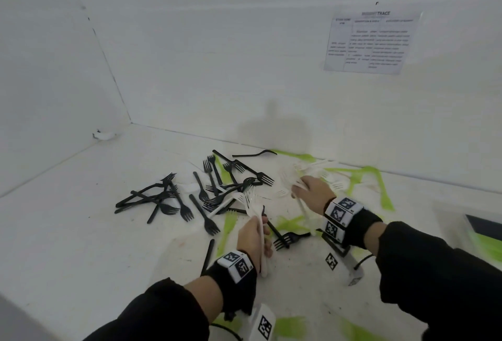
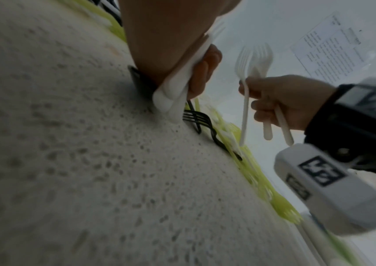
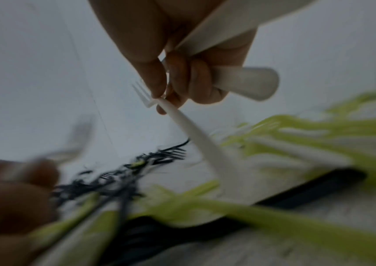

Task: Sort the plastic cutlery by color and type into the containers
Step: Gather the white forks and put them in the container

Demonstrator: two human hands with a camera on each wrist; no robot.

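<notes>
Both hands hold white forks above the worktop (image 1: 68, 232).
Left hand (image 1: 254, 240) grips a bundle upright; right hand (image 1: 312, 191) pinches one white fork (image 3: 196, 136), others clenched, near the back edge.

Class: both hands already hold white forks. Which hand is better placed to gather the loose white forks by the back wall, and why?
Right. The right hand sits over the white forks near the wall; the left hand is nearer the black forks.
</notes>
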